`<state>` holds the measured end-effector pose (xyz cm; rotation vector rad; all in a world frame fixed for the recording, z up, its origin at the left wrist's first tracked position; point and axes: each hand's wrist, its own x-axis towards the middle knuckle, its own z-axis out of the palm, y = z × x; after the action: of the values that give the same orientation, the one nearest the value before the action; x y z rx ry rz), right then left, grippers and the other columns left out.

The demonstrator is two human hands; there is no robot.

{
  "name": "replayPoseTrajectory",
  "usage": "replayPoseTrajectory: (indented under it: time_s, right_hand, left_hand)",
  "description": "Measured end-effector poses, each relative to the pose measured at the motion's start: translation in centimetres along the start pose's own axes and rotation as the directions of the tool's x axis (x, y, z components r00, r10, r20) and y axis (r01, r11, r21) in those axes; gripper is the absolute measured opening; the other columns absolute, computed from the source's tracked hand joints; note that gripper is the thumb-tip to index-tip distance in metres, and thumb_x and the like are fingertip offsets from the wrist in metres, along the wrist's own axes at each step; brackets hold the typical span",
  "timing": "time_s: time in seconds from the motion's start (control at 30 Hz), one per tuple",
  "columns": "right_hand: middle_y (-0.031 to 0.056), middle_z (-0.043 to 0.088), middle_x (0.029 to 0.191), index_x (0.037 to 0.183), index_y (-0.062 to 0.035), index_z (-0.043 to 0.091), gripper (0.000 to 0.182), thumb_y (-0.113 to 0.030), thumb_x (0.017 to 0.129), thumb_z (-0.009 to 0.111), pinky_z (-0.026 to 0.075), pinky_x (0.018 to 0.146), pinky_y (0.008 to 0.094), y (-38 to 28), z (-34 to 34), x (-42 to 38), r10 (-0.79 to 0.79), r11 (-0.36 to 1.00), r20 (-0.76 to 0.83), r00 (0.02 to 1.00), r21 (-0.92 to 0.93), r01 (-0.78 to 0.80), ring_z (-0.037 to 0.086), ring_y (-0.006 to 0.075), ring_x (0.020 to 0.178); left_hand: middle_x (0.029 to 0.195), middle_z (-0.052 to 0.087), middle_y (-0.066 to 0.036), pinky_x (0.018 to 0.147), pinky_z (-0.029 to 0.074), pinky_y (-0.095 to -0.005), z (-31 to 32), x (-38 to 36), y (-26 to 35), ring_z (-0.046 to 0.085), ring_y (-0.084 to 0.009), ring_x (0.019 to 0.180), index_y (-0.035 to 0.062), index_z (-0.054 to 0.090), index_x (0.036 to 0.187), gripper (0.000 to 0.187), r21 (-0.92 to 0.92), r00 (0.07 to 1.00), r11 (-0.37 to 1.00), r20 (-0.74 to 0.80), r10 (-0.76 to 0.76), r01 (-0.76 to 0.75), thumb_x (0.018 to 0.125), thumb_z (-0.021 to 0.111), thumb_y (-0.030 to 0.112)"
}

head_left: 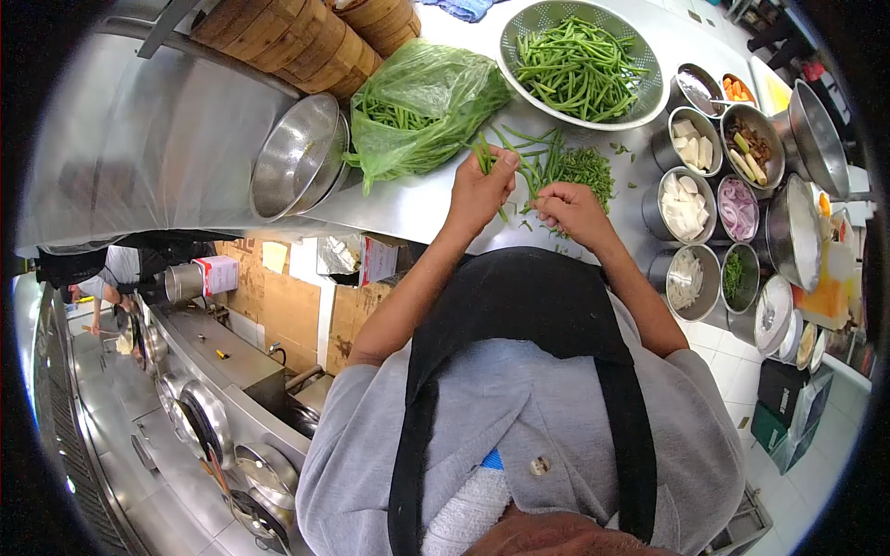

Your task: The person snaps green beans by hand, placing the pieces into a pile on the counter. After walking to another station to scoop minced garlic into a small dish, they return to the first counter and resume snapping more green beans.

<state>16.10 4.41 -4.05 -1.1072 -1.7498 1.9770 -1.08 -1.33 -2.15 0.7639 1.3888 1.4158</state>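
My left hand is closed around a few green beans, which stick out past the thumb and fingers. My right hand is pinched at the end of a green bean close by; its fingertips partly hide what they grip. Just beyond it, a heap of short green bean ends lies on the steel table, with some loose whole beans beside it. An open green plastic bag of beans rests beyond my left hand. At the far side, a perforated colander holds many long green beans.
Nested metal bowls stand at the left, near stacked bamboo steamers. Metal containers of cut food, including sliced red onion and white pieces, line the right side. At far left, another person's arm is by a stove with pans.
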Motion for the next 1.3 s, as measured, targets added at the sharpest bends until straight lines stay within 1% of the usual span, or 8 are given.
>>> replayPoseTrajectory:
  time_s: [0.13, 0.4, 0.53, 0.6, 0.63, 0.73, 1.07, 1.3]
  right_hand:
    - [0.0105, 0.058, 0.063, 0.077, -0.0006, 0.063, 0.031, -0.031, 0.082, 0.061, 0.045, 0.058, 0.0346, 3.2, -0.8, 2.1, -0.099, 0.973, -0.295, 0.950, -0.228, 0.031, 0.057, 0.0194, 0.059]
    - [0.0182, 0.059, 0.078, 0.082, -0.0004, 0.058, 0.033, -0.033, 0.078, 0.063, 0.047, 0.069, 0.0424, -1.0, 0.8, 3.1, -0.319, 0.732, -0.292, 0.902, -0.681, 0.039, 0.059, 0.0314, 0.075]
    - [0.0186, 0.058, 0.091, 0.088, -0.0031, 0.056, 0.026, -0.027, 0.079, 0.059, 0.045, 0.077, 0.0480, 1.0, 0.4, 4.9, -0.363, 0.532, -0.146, 0.920, -0.843, 0.076, 0.056, 0.0379, 0.088]
    - [0.0193, 0.053, 0.079, 0.080, -0.0026, 0.052, 0.019, -0.021, 0.079, 0.057, 0.042, 0.069, 0.0487, 0.5, 0.6, 5.3, -0.468, 0.534, -0.144, 0.872, -0.832, 0.150, 0.053, 0.0390, 0.079]
    - [0.0189, 0.051, 0.074, 0.078, -0.0019, 0.051, 0.020, -0.020, 0.079, 0.058, 0.041, 0.066, 0.0467, -0.8, 0.6, 4.9, -0.480, 0.562, -0.117, 0.870, -0.802, 0.202, 0.052, 0.0379, 0.074]
    - [0.0172, 0.049, 0.067, 0.072, 0.0000, 0.050, 0.026, -0.020, 0.085, 0.060, 0.039, 0.060, 0.0406, -2.6, -0.6, 3.6, -0.598, 0.529, -0.005, 0.802, -0.753, 0.390, 0.049, 0.0309, 0.064]
    - [0.0161, 0.055, 0.063, 0.077, 0.0059, 0.058, 0.017, -0.010, 0.073, 0.054, 0.043, 0.060, 0.0367, -2.3, -3.4, 3.7, -0.481, 0.579, 0.044, 0.876, -0.734, 0.355, 0.051, 0.0216, 0.058]
    - [0.0142, 0.060, 0.065, 0.080, 0.0049, 0.064, 0.020, -0.011, 0.079, 0.052, 0.044, 0.058, 0.0341, -1.7, -3.2, 6.0, -0.641, 0.587, -0.130, 0.756, -0.718, 0.374, 0.058, 0.0229, 0.059]
  left_hand:
    - [0.056, 0.048, 0.000, 0.041, 0.031, -0.0221, 0.7, -1.8, 0.5, 0.040, -0.0071, 0.045, 0.0053, 0.052, 0.089, 0.020, 0.239, 0.940, 0.909, 0.069, 0.334, -0.341, 0.093, 0.059, 0.024]
    - [0.066, 0.057, -0.007, 0.047, 0.043, -0.0296, -5.7, 0.6, 1.3, 0.054, -0.0189, 0.055, 0.0106, 0.051, 0.086, 0.023, -0.680, 0.983, 0.712, 0.085, -0.160, 0.175, 0.097, 0.048, 0.030]
    - [0.083, 0.061, -0.010, 0.055, 0.049, -0.0277, -5.5, 1.1, -1.4, 0.061, -0.0201, 0.067, 0.0121, 0.058, 0.105, 0.016, -0.532, 0.888, 0.723, 0.142, -0.436, 0.441, 0.092, 0.050, 0.019]
    - [0.091, 0.063, -0.012, 0.072, 0.050, -0.0370, -5.3, 4.1, -5.9, 0.061, -0.0279, 0.080, 0.0086, 0.057, 0.111, 0.026, 0.185, 0.967, 0.972, 0.237, 0.098, -0.144, 0.088, 0.054, 0.020]
    - [0.092, 0.064, -0.011, 0.077, 0.048, -0.0393, -5.4, 6.9, -10.8, 0.060, -0.0302, 0.084, 0.0067, 0.057, 0.111, 0.029, 0.353, 0.801, 0.720, 0.313, 0.511, -0.597, 0.087, 0.057, 0.023]
    - [0.078, 0.064, -0.016, 0.062, 0.047, -0.0492, -1.4, 5.8, -8.2, 0.063, -0.0347, 0.073, 0.0104, 0.060, 0.094, 0.021, 0.724, 0.875, 0.496, 0.345, 0.340, -0.478, 0.081, 0.056, 0.027]
    - [0.076, 0.066, -0.018, 0.061, 0.051, -0.0461, -0.7, 1.2, -0.1, 0.065, -0.0363, 0.076, 0.0046, 0.067, 0.074, 0.016, 0.835, 0.865, 0.269, 0.398, 0.306, -0.480, 0.065, 0.058, 0.014]
    - [0.079, 0.064, -0.023, 0.067, 0.050, -0.0491, -1.4, -2.1, 0.7, 0.063, -0.0395, 0.079, 0.0002, 0.066, 0.079, 0.026, 0.770, 0.909, 0.505, 0.233, 0.346, -0.390, 0.077, 0.056, 0.024]
